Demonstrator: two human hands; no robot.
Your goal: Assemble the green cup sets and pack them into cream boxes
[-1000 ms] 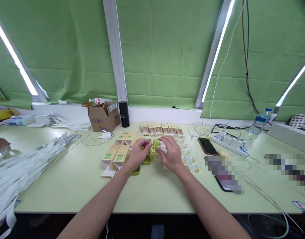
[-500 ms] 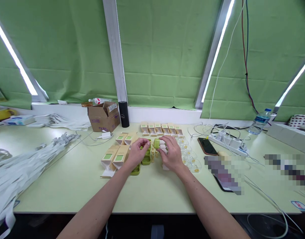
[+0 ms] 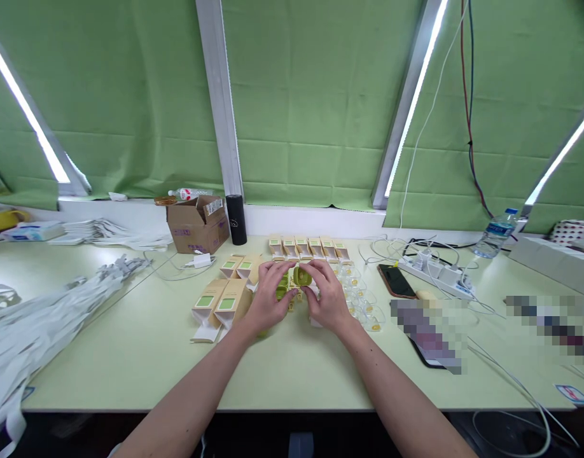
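A small green case [image 3: 302, 276] is pinched between the thumb and fingers of my right hand [image 3: 327, 296]. Close to its left side is my left hand [image 3: 271, 296], thumb and fingers curved around another green piece [image 3: 282, 287]; whether it grips that piece or it lies behind is unclear. Small yellow pieces [image 3: 292, 305] show between the hands. Clear plastic covers with yellow spots [image 3: 368, 308] lie right of my right hand. Left of my left hand stand several beige boxes with green labels [image 3: 232, 303].
A row of beige boxes [image 3: 302, 248] stands behind the hands. Farther back left are a cardboard carton [image 3: 196, 229] and a black cylinder [image 3: 236, 219]. To the right lie a phone [image 3: 397, 280], a power strip [image 3: 438, 275] and cables. White straps [image 3: 58, 318] cover the left side.
My left hand has moved closer to my right hand and its fingers have spread upward. The green case in my right hand has turned, so its hollow side faces the camera.
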